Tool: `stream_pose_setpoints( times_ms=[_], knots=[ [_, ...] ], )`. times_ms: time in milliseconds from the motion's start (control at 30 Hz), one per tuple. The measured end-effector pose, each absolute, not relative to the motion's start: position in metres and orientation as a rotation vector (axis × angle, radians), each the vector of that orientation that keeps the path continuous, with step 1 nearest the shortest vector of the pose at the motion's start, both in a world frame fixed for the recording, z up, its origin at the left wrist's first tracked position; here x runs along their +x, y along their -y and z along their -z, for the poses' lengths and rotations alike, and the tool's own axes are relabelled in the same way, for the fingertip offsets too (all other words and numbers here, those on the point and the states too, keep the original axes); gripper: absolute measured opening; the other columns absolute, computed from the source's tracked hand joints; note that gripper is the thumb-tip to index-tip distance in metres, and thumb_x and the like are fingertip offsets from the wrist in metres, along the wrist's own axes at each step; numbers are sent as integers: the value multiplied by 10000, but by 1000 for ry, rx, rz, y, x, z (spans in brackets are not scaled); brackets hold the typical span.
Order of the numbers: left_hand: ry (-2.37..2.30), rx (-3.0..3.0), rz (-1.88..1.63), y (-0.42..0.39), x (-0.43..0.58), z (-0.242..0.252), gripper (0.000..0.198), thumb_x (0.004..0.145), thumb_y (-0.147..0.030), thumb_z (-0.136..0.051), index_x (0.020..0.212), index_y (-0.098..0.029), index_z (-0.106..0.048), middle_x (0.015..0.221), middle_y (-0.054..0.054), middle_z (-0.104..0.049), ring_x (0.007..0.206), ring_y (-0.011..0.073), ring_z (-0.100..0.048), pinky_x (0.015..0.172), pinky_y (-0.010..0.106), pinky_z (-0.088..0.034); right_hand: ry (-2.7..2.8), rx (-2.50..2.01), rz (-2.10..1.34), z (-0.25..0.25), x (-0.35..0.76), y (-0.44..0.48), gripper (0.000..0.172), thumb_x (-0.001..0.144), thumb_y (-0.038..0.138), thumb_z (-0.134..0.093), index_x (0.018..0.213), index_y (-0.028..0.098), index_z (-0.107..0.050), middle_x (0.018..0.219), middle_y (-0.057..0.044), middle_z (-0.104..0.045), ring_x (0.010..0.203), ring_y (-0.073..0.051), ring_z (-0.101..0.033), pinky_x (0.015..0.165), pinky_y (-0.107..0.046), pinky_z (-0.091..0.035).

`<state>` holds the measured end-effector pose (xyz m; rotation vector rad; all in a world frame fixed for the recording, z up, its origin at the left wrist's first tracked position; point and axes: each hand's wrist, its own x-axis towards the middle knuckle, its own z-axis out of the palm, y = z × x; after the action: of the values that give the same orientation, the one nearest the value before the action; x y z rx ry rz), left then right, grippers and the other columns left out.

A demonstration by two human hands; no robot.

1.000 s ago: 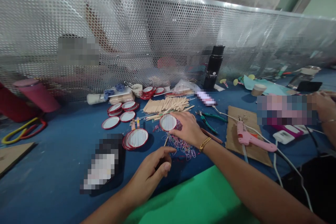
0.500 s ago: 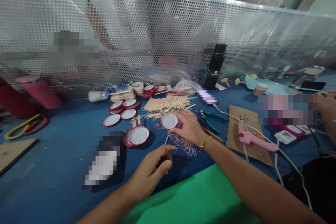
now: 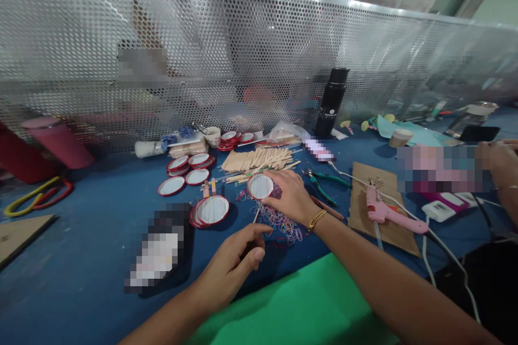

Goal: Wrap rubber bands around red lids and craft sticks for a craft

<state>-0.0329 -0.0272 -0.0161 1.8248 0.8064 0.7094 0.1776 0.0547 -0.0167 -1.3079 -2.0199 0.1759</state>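
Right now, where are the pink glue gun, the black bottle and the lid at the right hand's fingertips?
pink glue gun (image 3: 382,214), head view, on its body
black bottle (image 3: 329,108), head view, on its side wall
red-rimmed lid (image 3: 259,186), head view, on its white face

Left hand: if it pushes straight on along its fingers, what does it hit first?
Likely the loose pile of thin coloured rubber bands just ahead of the left hand; the right hand, holding a red-rimmed white round lid, lies beyond. Height above the pile is unclear.

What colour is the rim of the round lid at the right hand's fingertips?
Red, around a white face; the head view shows the lid by the right hand.
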Motion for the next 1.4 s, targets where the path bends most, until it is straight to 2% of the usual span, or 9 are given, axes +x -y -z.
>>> stream_pose_setpoints(
  times_ms=[400,533,633,767,833,1000,1233,1400],
  knots=[
    [-826,1909,-691,28,-33,17,380,980,-448,-424,1265,-225,-542,874,14,-589,715,152,-552,653,273,-451,2022,-1339,-201,23,176,-55,738,723,430,-789,1373,208,-518,1336,-105,-604,1234,-306,-502,1056,-482,-353],
    [-849,1981,-666,28,-33,15,372,979,-445,-428,1247,-223,-558,864,15,-609,736,161,-559,661,273,-449,1988,-1310,-261,18,170,-49,707,715,388,-798,1346,194,-545,1340,-109,-605,1247,-312,-498,1085,-500,-334],
    [-848,2030,-673,29,-33,10,371,979,-446,-423,1229,-214,-569,854,19,-628,744,169,-574,667,276,-450,1837,-1167,-474,6,157,-38,653,748,338,-764,1344,195,-538,1381,-113,-571,1291,-275,-483,1120,-469,-321],
    [-775,2161,-635,35,-33,5,373,966,-449,-451,1224,-209,-575,891,42,-679,799,191,-620,728,297,-464,1450,-899,-1279,-18,129,-25,507,814,345,-666,1291,211,-559,1341,-95,-609,1215,-223,-578,1018,-396,-456],
    [-701,2246,-595,38,-33,3,363,957,-452,-473,1205,-213,-588,907,48,-693,822,201,-633,763,306,-467,1344,-874,-1496,-27,115,-22,436,806,334,-677,1223,231,-599,1304,-71,-635,1195,-221,-594,978,-382,-481],
    [-586,2314,-580,41,-36,2,389,956,-516,-433,1141,-229,-618,818,36,-690,752,199,-641,758,304,-476,1182,-982,-1559,-31,90,-23,394,785,308,-707,1153,224,-595,1313,-77,-619,1223,-235,-567,964,-392,-471],
    [-568,2290,-589,40,-39,8,449,949,-561,-408,1124,-217,-637,820,56,-710,769,214,-660,731,306,-498,959,-1125,-1694,-26,68,-27,393,770,315,-736,1103,200,-562,1295,-101,-607,1187,-262,-568,987,-475,-401],
    [-530,2238,-619,36,-38,12,497,941,-592,-388,1112,-210,-655,848,73,-729,783,222,-677,724,305,-522,941,-1089,-1722,-26,58,-34,392,750,315,-758,1075,211,-566,1319,-94,-582,1209,-262,-543,920,-445,-448]
  ],
)
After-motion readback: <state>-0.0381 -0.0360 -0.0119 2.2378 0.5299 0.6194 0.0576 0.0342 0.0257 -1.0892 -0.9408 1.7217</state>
